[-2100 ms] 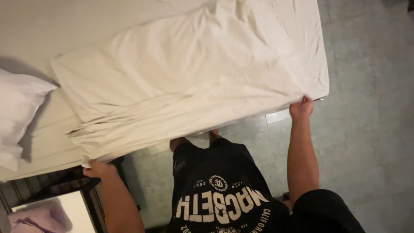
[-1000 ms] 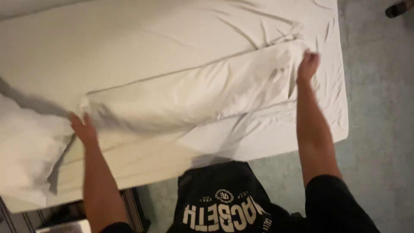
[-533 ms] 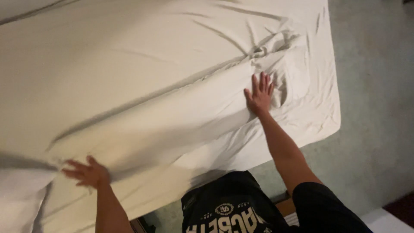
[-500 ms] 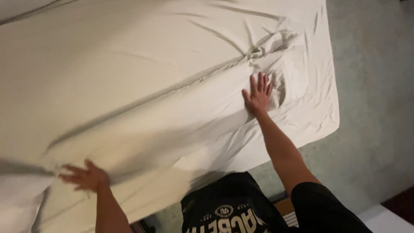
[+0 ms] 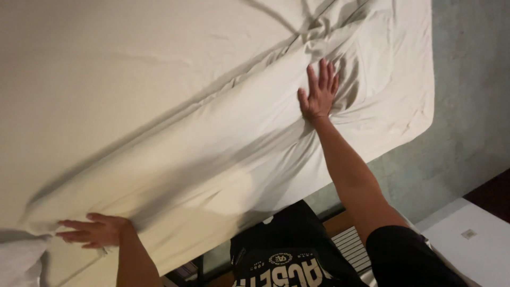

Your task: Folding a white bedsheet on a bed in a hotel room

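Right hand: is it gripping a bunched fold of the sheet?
No, the right hand lies flat with fingers spread on the white sheet.

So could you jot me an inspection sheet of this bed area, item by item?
Surface: bed covered in cream fabric.
Job's things: folded sheet lying diagonally, creased near the corner.
Clutter: pillow at lower left edge.
Hands: left hand flat on the sheet's end; right hand flat, fingers spread, on the sheet.
Cables: nothing seen.
Surroundings: grey-green floor; white furniture at lower right.
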